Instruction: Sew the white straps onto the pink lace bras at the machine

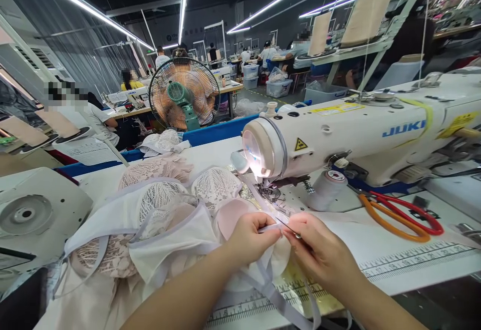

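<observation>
Just in front of the sewing machine's lit needle area, my left hand (256,235) pinches the pale edge of a lace bra (235,216) between thumb and fingers. My right hand (319,245) is closed on a thin dark pointed tool (287,226); whether it is tweezers or snips I cannot tell. The tool's tip meets the pale band by my left fingertips. Loose pale straps (276,297) hang below both hands over the table's front edge. More white and beige lace bras (169,235) lie heaped to the left of my left hand.
The white JUKI sewing machine (349,129) stands close behind my hands. Orange-and-red-handled scissors (402,217) and a white thread cone (327,190) lie to the right. A printed ruler (406,262) runs along the table front. A large fan (184,94) and several people are beyond.
</observation>
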Demonstrator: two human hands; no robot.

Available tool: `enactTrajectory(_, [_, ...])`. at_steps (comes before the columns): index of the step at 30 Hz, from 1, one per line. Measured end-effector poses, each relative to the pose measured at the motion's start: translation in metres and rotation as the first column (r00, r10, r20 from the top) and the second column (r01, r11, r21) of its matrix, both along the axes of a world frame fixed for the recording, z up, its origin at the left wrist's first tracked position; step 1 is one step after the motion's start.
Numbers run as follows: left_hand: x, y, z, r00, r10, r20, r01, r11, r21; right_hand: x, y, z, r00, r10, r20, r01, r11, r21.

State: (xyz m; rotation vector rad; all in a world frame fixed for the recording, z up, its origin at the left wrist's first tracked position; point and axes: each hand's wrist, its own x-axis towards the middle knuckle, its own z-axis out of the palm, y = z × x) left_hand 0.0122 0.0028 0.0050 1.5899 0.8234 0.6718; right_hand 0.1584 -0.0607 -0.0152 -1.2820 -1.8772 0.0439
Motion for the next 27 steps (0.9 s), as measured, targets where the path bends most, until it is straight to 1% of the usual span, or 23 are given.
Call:
enactTrajectory(4, [0.000,0.000,0.000,1.000,0.001,0.022,0.000,1.000,-0.016,0.000,-0.002,-0.004,1.000,0.011,0.006,-0.011,0.999,0.031])
enactTrajectory(12, [0.000,0.000,0.000,0.999,-0.010,0.036,0.010,1.000,0.009,-0.006,-0.001,-0.002,1.000,-0.001,-0.025,0.002,1.000,0.006])
enactTrajectory(17, [0.002,0.000,-0.004,1.000,0.014,0.027,-0.015,0.999,0.052,-0.011,0.000,-0.002,0.999,-0.044,-0.018,0.045,0.998,0.045])
enactTrajectory(19, [0.002,-0.001,-0.007,0.998,0.045,0.053,-0.048,0.996,0.074,-0.012,0.000,-0.002,0.997,-0.071,-0.020,0.072,0.996,0.055])
enactTrajectory(22, [0.002,-0.002,-0.010,0.990,0.082,0.116,-0.101,0.982,0.163,-0.013,0.001,-0.001,0.995,-0.096,-0.039,0.098,0.993,0.067])
enactTrajectory(25, [0.001,-0.003,-0.009,0.986,0.053,0.160,-0.104,0.939,0.328,-0.015,0.003,0.000,0.994,-0.091,-0.059,0.095,0.993,0.070])
enactTrajectory(27, [0.001,-0.003,-0.008,0.983,0.044,0.176,-0.112,0.909,0.401,-0.018,0.003,0.002,0.994,-0.088,-0.071,0.092,0.994,0.063])
